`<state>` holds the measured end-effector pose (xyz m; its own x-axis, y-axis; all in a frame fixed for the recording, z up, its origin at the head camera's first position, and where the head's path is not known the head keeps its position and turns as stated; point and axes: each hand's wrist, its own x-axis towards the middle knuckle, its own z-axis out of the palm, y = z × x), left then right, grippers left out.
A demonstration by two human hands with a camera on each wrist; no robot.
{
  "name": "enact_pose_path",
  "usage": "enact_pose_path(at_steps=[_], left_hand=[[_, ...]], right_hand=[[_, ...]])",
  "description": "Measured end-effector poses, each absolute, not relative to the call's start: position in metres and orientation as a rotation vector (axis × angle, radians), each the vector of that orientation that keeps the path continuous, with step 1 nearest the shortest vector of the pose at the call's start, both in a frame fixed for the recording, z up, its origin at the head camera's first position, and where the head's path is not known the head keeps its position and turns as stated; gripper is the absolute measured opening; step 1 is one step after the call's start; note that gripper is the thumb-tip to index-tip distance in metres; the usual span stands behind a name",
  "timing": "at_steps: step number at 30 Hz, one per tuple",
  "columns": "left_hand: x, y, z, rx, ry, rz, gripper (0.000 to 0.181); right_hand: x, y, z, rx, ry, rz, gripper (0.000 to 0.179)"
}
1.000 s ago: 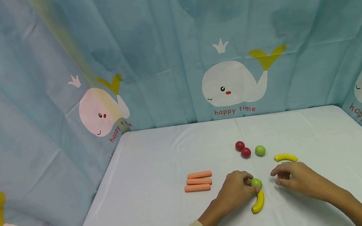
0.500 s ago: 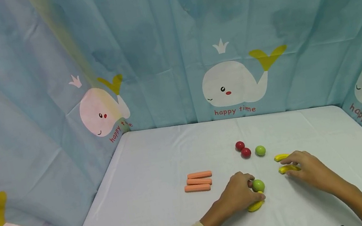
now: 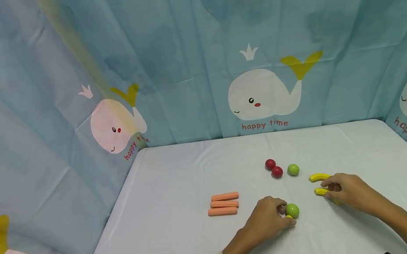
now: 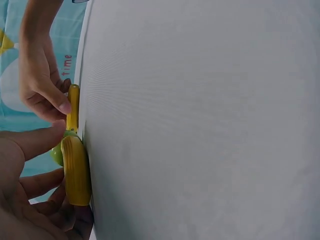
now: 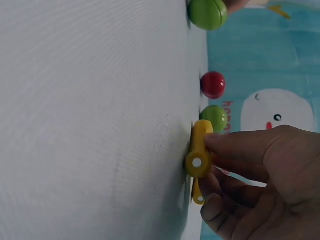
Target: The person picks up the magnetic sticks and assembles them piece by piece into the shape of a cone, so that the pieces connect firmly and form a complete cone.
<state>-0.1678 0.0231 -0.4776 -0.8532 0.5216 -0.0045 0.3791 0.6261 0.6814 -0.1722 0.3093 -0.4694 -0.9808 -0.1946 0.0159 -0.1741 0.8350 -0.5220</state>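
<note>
In the head view my left hand (image 3: 266,217) is low over the white table, thumb and fingers curled about a yellow toy banana (image 4: 76,172) that stands out in the left wrist view. From above, that banana is mostly hidden under the hand. A green ball (image 3: 292,210) sits right at the left fingertips. Further right, my right hand (image 3: 347,189) pinches a second toy banana (image 5: 199,150) between thumb and fingers, close to the tabletop. Its end has a white dot. A third toy banana (image 3: 318,177) lies just beyond the right fingertips, partly covered by them.
Two red balls (image 3: 277,172) and another green ball (image 3: 293,169) lie farther back. To the left, three orange sticks (image 3: 223,204) lie side by side. A blue curtain (image 3: 177,60) with whale prints surrounds the white table (image 3: 172,185).
My right hand has moved right, and the banana in it has come into view. The banana under my left hand has turned and slipped mostly out of sight; the near green ball shifted slightly right and nearer.
</note>
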Motion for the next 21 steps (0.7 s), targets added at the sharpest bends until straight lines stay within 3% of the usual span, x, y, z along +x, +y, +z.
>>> enact_pose_path(at_steps=[6,21], left_hand=[[-0.1654,0.0212,-0.4823,0.733,2.631,1.147,0.027],[-0.1655,0.0194,-0.4835,0.733,2.64,1.146,0.028]], right_hand=[[-0.1752,0.3094,-0.4674,-0.193,2.895,-0.835,0.03],[-0.1768,0.3043,-0.4632,-0.095,2.867,-0.863,0.033]])
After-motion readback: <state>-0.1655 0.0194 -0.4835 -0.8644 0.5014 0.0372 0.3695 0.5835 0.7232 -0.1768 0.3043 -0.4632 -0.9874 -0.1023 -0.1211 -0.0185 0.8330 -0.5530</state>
